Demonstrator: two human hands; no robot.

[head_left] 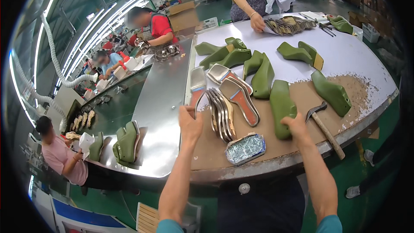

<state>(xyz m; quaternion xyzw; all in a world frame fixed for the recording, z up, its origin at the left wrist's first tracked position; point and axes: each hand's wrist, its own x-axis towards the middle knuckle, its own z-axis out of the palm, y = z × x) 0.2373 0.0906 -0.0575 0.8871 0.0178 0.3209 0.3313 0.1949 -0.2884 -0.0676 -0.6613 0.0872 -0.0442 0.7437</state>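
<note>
The left hand [189,123] is raised at the near left of the table [345,60], its grip pinched on the near end of a thin insole board [198,87] with a grey upper part and a red heel end; the board runs away from the hand along the seam between the table and the metal conveyor [159,103]. Just right of that hand lies a fanned stack of similar insole boards [221,114], and two more boards [238,97] lie face up beyond it. The right hand [295,125] rests on the near end of a green shoe last [281,105] that lies flat on the worn brown patch of the table; its fingers curl over the last's end, the grip closed loosely around it, though how firmly cannot be told. A hammer [325,129] lies just right of that hand, its head near the last. A small open tray of nails [246,148] sits at the table edge between the two forearms. More green lasts [332,92] are scattered farther back, and another person's hand [258,23] touches a pile of boards [289,25] at the far side.
</note>
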